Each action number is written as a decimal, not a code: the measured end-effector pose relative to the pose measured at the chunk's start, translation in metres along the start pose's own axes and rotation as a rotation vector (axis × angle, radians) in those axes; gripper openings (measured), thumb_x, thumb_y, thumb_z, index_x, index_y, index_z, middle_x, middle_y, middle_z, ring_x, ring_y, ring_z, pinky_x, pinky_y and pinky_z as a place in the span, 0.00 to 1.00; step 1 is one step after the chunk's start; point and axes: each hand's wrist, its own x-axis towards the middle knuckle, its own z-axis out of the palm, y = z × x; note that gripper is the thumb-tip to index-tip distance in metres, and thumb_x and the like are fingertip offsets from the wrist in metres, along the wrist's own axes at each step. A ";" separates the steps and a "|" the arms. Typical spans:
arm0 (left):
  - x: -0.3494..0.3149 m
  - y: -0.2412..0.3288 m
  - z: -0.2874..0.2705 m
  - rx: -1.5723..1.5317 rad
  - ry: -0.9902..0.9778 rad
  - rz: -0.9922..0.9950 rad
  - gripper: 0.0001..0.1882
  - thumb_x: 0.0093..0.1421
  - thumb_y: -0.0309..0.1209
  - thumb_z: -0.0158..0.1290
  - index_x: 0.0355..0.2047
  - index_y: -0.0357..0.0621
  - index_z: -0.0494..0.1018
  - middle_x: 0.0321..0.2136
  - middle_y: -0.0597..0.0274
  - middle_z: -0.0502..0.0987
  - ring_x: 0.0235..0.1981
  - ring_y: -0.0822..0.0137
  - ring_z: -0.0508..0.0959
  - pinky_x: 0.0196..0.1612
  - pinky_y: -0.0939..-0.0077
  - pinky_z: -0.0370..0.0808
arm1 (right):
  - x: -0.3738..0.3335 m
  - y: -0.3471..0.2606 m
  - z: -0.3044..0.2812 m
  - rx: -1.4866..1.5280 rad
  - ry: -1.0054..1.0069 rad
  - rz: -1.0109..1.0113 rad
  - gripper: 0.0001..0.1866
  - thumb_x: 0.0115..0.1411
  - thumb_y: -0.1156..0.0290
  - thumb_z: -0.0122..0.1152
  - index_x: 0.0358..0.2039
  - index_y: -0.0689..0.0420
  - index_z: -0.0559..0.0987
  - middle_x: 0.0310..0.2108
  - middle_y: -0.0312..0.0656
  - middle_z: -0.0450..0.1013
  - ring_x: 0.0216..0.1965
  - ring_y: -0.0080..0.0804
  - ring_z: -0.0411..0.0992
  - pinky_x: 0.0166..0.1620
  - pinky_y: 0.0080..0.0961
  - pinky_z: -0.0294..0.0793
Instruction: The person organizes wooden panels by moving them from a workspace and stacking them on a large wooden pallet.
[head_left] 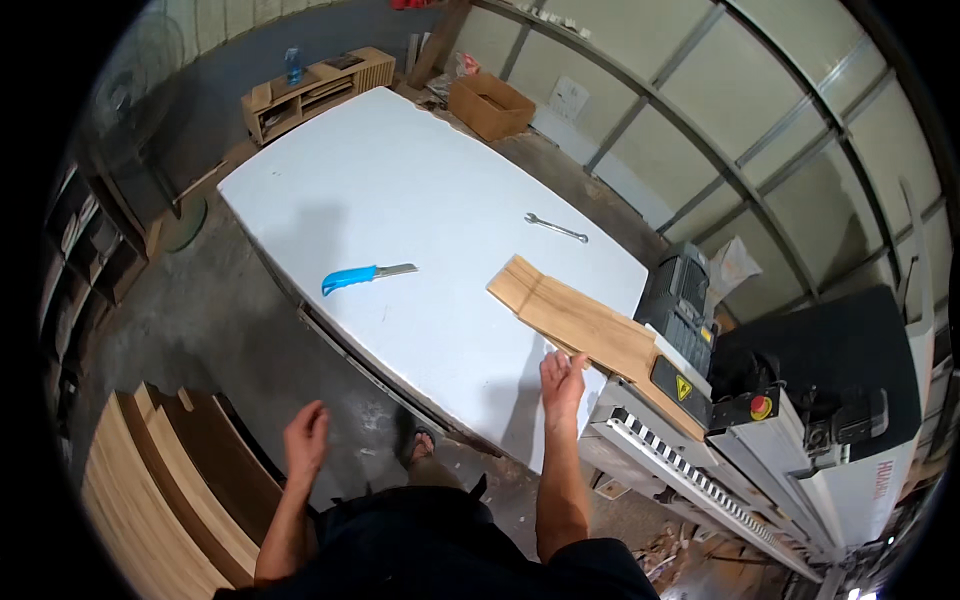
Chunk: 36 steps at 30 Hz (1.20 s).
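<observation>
My left hand (306, 438) hangs beside the near left side of the white-topped table (400, 180), fingers loosely curled together with nothing in them. My right hand (562, 383) is at the near edge of a wood-grain board (590, 325), its fingers parted; whether the fingertips touch the board cannot be told. A shorter wood-grain piece (515, 283) lies at the board's far left end. The board's right end rests against the machine at the table's right. A knife (365, 277) with a blue handle and a metal wrench (556, 228) lie on the table.
On the right stands a machine with a dark motor (682, 300), a red stop button (761, 407) and a striped rail (690, 475). Wood-grain panels (150, 500) are stacked at lower left. Beyond the table are a cardboard box (490, 108) and a low wooden cabinet (315, 90).
</observation>
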 end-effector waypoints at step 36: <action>0.241 0.184 0.405 0.506 -0.825 1.218 0.31 0.50 0.42 0.57 0.49 0.33 0.65 0.45 0.42 0.66 0.51 0.46 0.62 0.60 0.50 0.51 | 0.044 -0.056 -0.011 0.306 0.447 -0.209 0.13 0.59 0.61 0.60 0.24 0.55 0.72 0.16 0.36 0.69 0.16 0.27 0.66 0.20 0.22 0.64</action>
